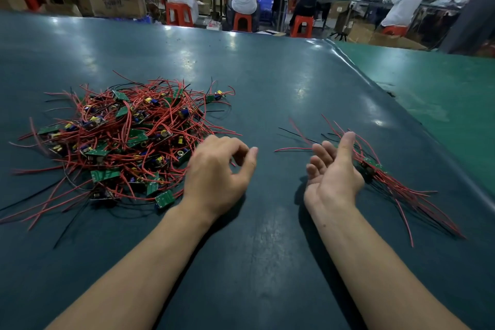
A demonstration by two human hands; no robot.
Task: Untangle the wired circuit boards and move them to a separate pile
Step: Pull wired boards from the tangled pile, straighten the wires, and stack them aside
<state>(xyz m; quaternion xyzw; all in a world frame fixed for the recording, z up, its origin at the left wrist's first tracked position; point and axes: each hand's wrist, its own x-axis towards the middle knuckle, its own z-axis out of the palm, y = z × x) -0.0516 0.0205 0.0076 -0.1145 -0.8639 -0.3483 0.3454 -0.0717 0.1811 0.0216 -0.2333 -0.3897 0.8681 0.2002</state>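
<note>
Seen from the head camera, two piles lie on the dark table mat (267, 83): a large tangled heap (123, 136) of green boards and red and black wires at left, too many to count, and a small sorted bundle (380, 171) at right, its wires running lengthwise from far-left to near-right. The left hand (217, 177), fingers loosely curled and holding nothing, rests at the heap's near-right edge. The right hand (332, 171), palm turned up with fingers relaxed and empty, is just beside the bundle.
</note>
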